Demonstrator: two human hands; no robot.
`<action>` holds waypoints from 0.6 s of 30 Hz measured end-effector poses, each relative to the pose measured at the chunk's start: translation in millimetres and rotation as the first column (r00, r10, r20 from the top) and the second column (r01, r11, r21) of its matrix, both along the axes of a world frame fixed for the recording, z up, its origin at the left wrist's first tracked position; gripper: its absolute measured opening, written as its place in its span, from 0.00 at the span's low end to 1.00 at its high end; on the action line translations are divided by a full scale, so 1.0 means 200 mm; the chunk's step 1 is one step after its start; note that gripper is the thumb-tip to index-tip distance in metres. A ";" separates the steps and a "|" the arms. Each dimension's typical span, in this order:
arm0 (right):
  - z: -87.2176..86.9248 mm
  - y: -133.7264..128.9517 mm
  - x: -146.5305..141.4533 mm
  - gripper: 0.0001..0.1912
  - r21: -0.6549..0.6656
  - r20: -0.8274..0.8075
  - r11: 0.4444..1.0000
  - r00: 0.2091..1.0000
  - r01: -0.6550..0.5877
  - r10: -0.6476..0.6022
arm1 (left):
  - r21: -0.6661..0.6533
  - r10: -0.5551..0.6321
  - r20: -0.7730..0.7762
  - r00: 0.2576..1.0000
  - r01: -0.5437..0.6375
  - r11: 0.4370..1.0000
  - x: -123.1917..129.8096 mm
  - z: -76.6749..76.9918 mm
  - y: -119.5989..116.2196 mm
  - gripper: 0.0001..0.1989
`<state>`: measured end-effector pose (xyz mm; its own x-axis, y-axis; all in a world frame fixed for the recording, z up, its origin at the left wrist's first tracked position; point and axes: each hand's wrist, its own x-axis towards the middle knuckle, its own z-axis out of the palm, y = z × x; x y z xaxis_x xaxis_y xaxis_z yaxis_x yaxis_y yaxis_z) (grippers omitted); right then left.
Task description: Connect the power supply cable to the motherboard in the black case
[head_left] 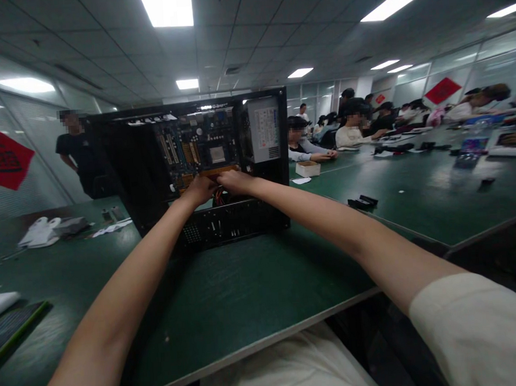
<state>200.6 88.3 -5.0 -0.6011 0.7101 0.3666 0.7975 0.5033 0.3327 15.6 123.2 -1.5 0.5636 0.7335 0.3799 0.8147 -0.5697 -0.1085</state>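
Observation:
An open black computer case (238, 223) stands upright on the green table (246, 287), its inside facing me. Within it are a motherboard (218, 154) with several slots and a silver power supply (263, 128) at the upper right. Both of my hands reach into the lower middle of the case, close together. My left hand (200, 189) has its fingers closed at the lower edge of the motherboard, beside some dark cables (218, 196). My right hand (235, 183) is just right of it, fingers bent together near the same cables. Whatever the fingertips hold is too small to make out.
Left on the table lie a white object (42, 230), a grey block (71, 226) and a green-edged panel (17, 333). To the right are a small box (308, 168) and black parts (363, 202). Several people sit beyond; one person (78, 151) stands at the left.

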 end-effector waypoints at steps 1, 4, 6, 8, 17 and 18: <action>0.00 0.00 0.00 0.19 0.002 -0.006 1.000 1.000 -0.003 0.003 | 0.001 0.007 0.013 1.000 -0.007 1.000 0.00 0.00 0.00 0.15; -0.01 0.00 0.00 0.20 0.007 -0.034 1.000 0.999 -0.008 0.009 | 0.002 0.015 0.032 0.999 -0.015 1.000 0.02 0.01 -0.02 0.14; -0.01 -0.01 0.01 0.20 0.012 -0.057 1.000 0.998 -0.007 0.008 | 0.005 0.015 0.025 1.000 -0.015 1.000 0.03 0.01 -0.04 0.14; -0.01 -0.02 0.01 0.20 0.014 -0.093 1.000 0.996 -0.002 0.004 | 0.008 0.015 0.007 1.000 -0.015 1.000 0.04 0.02 -0.06 0.15; 0.00 -0.12 0.06 0.14 -0.018 -0.241 0.998 0.969 0.053 -0.055 | 0.038 0.035 -0.052 0.998 -0.033 0.999 0.06 0.02 -0.08 0.16; 0.00 -0.13 0.07 0.14 -0.013 -0.251 0.998 0.966 0.058 -0.060 | 0.034 0.036 -0.047 0.998 -0.034 0.999 0.06 0.02 -0.08 0.16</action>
<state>213.8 63.2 -5.7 -0.4470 0.7440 0.4966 0.8836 0.4539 0.1153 28.0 106.9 2.9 0.5557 0.7407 0.3777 0.8276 -0.5362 -0.1660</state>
